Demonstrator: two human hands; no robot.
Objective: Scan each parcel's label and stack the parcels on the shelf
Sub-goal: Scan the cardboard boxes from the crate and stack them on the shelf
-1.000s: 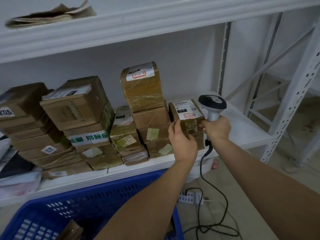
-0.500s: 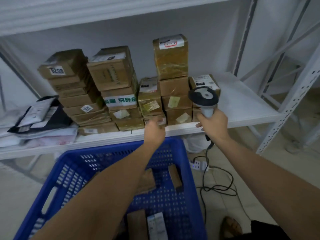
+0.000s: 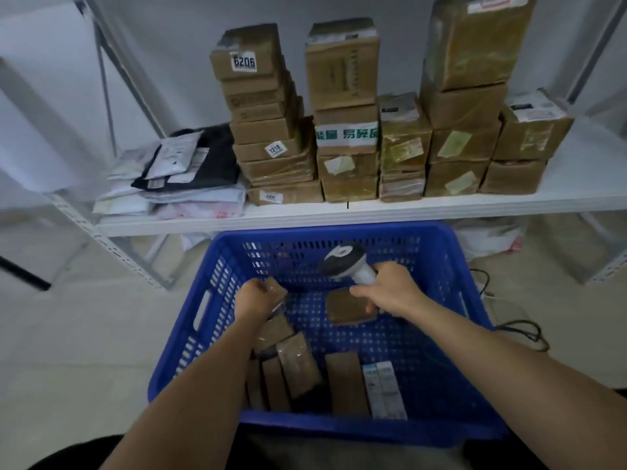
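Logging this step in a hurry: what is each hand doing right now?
Left hand: grips a small brown cardboard parcel inside the blue plastic crate.
Right hand: grips the white handheld barcode scanner by its handle.

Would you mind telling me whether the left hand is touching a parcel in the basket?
Touching: the head view shows the left hand gripping a brown parcel.

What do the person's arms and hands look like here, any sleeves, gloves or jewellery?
Both forearms are bare up to the frame's edge, with no sleeves in view. The left hand and right hand wear no gloves, and no watch, wristband or rings can be seen.
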